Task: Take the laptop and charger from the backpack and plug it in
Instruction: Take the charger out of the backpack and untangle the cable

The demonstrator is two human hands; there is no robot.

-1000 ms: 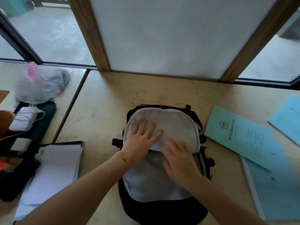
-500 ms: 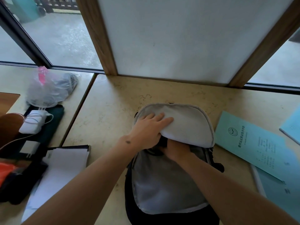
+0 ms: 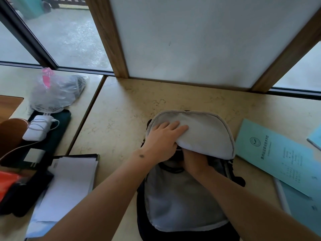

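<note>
The backpack (image 3: 184, 197) lay flat on the beige tabletop (image 3: 121, 108), near the front edge and roughly at centre. Its body was black, its inner lining grey. The grey top flap (image 3: 205, 134) was raised and folded toward the window side, leaving the mouth of the bag open beneath it.

The left hand (image 3: 161, 141) held the flap up: four fingers (image 3: 180, 127) lay on the flap's upper face and the palm sat at its left edge, so the left grip was clenched on the flap. The right hand (image 3: 194, 161) was pushed into the opening under the flap. Only its back and wrist showed; its fingers were hidden inside, so the state of the right grip could not be told. No laptop was visible.

To the right of the backpack, teal booklets (image 3: 274, 153) lay overlapping on the tabletop, the nearest one just beside the flap. To the left, a stack of white papers (image 3: 69, 181) lay on a dark folder. Further left, on the adjoining surface, a white charger brick (image 3: 37, 130) with its cable wound round it rested on a dark green cloth (image 3: 57, 133). Behind that sat a clear plastic bag (image 3: 53, 94) with something pink and something dark inside. An orange item (image 3: 7, 181) showed at the left edge, too blurred to identify.
</note>
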